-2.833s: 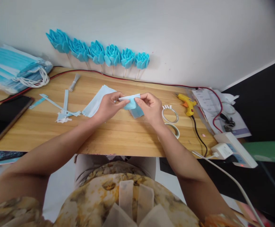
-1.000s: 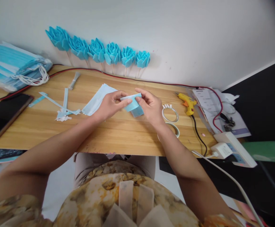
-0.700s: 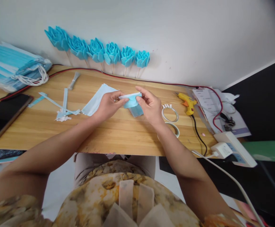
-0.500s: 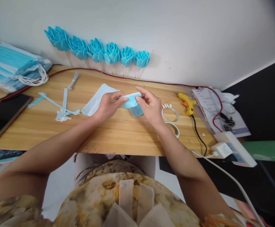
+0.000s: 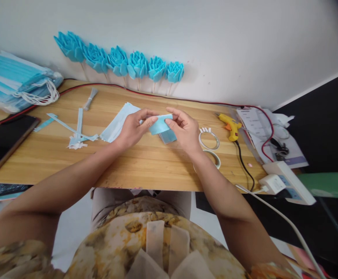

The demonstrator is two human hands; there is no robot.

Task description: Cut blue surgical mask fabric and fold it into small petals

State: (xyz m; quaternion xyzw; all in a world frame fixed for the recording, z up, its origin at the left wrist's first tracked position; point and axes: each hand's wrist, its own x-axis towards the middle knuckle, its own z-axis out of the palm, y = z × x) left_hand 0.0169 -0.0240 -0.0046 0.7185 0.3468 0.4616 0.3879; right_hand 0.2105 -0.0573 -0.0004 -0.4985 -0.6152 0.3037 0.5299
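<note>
Blue fabric piece [image 5: 160, 124] held up between both hands, above the wooden surface [image 5: 145, 170]. Long axis roughly side to side, left fingers to right fingers; right end angled slightly away from the body. Left hand [image 5: 132, 127]: thumb and fingers pinched on the left end. Right hand [image 5: 186, 131]: thumb pressed on the right end, forefinger extended past the far edge. Just nearer the body, a second blue piece [image 5: 169, 136], partly covered by the first.

Edges: wood grain runs from the fingers to the front edge. Pale sheets [image 5: 118, 123] just left of the left fingers, partly hidden by that hand. Right of the right fingers: white ring [image 5: 218, 142], second ring [image 5: 218, 159] partly behind the forearm, then yellow glue gun [image 5: 233, 132].

Beyond the fingers: red-black cable [image 5: 212, 103]; six blue flowers [image 5: 118, 61] on sticks against a white wall [image 5: 230, 42]. Phone [image 5: 10, 141] well left.
</note>
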